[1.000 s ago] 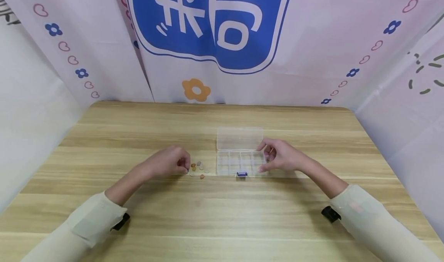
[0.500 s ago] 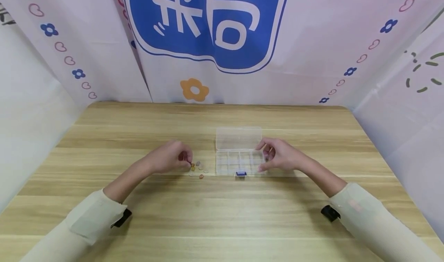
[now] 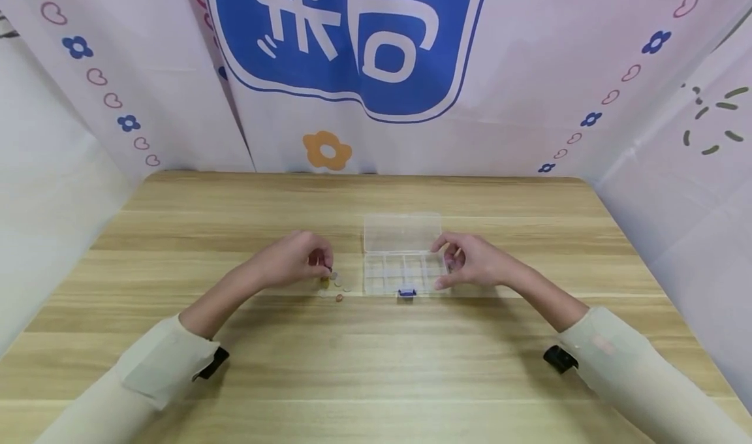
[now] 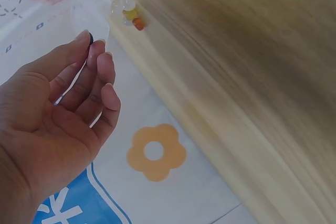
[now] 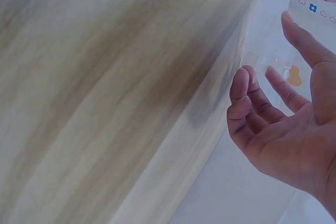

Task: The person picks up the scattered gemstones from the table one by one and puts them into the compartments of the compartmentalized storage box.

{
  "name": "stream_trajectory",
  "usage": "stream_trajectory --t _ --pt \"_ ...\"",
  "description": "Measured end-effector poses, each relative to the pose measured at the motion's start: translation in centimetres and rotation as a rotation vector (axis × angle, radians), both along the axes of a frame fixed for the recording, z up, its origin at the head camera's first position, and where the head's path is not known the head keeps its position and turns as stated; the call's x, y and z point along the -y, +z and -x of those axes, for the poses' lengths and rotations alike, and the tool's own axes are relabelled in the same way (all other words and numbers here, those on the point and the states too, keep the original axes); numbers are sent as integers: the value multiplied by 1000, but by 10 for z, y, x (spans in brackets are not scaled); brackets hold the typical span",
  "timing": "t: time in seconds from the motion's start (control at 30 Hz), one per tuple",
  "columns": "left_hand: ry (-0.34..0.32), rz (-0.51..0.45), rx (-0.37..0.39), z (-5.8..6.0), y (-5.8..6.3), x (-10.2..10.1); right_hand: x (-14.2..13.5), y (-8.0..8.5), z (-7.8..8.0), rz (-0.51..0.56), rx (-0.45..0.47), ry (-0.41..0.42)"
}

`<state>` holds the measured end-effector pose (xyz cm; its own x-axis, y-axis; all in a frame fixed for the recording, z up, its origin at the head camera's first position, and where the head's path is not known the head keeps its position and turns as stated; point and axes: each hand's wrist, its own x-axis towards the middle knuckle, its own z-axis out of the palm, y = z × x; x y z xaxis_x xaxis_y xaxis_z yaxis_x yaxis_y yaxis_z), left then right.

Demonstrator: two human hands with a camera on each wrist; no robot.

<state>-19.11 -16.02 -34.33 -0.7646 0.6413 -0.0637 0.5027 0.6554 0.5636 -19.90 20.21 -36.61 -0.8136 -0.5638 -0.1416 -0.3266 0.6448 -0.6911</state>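
Observation:
Thumb and index fingertip of my left hand (image 3: 294,259) pinch a small dark stone (image 4: 91,39), held just above several small polished stones (image 4: 128,14) on the table. These are orange, yellow and clear or whitish. To their right stands a clear plastic compartment box (image 3: 404,273) with its lid (image 3: 402,233) laid back and a blue latch (image 3: 407,292) at the front. My right hand (image 3: 478,261) holds the box by its right end, thumb at the front corner and index finger near the hinge. In the right wrist view the other fingers are loosely curled.
The wood-grain table (image 3: 376,365) reaches back to a white printed cloth (image 3: 499,104) with a blue sign and an orange flower. Cloth walls also rise at the left and right sides.
My left hand has moved a little right and away from me with the dark stone, over the other stones. My right hand stays at the box.

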Motion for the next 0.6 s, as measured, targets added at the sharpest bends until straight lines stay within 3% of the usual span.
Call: stream_trajectory --t 0.6 --pt "-2 -73 -11 4 4 -13 -6 -6 -1 59 -8 -36"
